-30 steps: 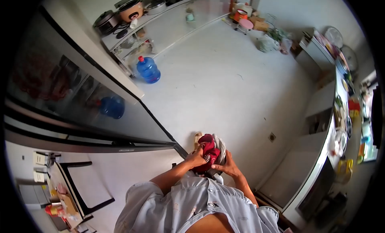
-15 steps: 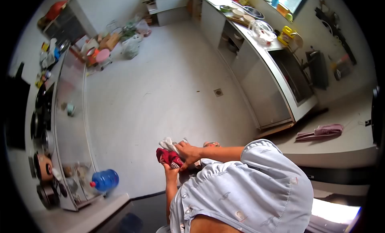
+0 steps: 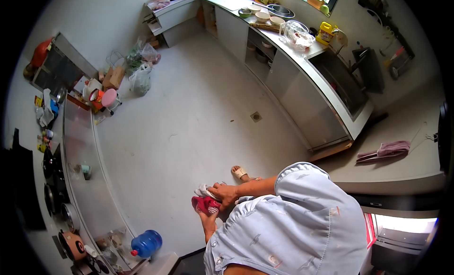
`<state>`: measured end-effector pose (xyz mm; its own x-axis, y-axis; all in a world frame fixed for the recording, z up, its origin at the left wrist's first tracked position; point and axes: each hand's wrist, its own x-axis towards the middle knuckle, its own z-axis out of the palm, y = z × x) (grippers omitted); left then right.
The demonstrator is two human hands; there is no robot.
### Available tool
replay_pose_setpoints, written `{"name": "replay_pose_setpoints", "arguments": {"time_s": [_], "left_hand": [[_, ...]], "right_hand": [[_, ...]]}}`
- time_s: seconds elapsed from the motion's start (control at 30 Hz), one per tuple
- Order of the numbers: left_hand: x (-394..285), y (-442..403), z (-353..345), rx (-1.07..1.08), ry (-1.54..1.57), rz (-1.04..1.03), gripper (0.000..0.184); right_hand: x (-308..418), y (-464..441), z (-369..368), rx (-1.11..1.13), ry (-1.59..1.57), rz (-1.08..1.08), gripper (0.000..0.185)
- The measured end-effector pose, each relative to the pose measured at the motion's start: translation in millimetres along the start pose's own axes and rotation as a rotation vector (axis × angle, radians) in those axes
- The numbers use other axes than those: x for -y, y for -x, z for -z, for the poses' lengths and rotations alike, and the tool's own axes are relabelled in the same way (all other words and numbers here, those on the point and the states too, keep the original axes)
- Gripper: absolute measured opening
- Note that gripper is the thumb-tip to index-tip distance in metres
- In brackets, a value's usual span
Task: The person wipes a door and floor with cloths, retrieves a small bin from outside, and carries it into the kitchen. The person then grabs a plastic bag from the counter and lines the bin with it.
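Observation:
My left hand (image 3: 208, 222) is closed on a red cloth (image 3: 204, 203) with a patterned patch, low in the view in front of my body. Right beside it, my right hand (image 3: 225, 192) has its fingers wrapped on a whitish cloth (image 3: 203, 190), which touches the red one. Both cloths are bunched together above the floor. The lower parts of the cloths are hidden behind my fingers. A foot in a beige sandal (image 3: 239, 172) shows just beyond my right forearm.
Blue water bottle (image 3: 147, 243) on the floor at lower left, near glossy cabinets (image 3: 82, 147). Pink stool (image 3: 111, 99), plastic bags (image 3: 140, 80) and boxes stand at the back left. Along the right runs a counter (image 3: 302, 62) with a sink (image 3: 338, 81); a mauve cloth (image 3: 385, 152) lies beyond it.
The view has swung to the right, bringing the sink and mauve cloth into sight. Both hands still hold the bunched cloths; the right hand has moved from beside the bundle onto the whitish cloth.

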<state>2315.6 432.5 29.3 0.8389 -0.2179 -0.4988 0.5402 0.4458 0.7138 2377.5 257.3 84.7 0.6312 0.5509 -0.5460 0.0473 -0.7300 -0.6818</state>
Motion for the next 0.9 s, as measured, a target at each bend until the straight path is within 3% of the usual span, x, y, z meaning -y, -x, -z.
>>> {"name": "replay_pose_setpoints", "arguments": {"time_s": [0.2, 0.6, 0.9], "left_hand": [[-16.3, -33.1, -12.8, 0.011, -0.005, 0.010, 0.084], [-27.8, -66.6, -33.7, 0.007, -0.008, 0.022, 0.083], [-28.9, -79.7, -48.1, 0.006, 0.000, 0.039, 0.083]], "right_hand": [[-21.0, -26.3, 28.0, -0.029, -0.005, 0.052, 0.100], [-40.2, -28.9, 65.6, -0.071, -0.036, 0.001, 0.109], [-30.8, -17.9, 92.0, -0.074, 0.045, -0.095, 0.104]]}}
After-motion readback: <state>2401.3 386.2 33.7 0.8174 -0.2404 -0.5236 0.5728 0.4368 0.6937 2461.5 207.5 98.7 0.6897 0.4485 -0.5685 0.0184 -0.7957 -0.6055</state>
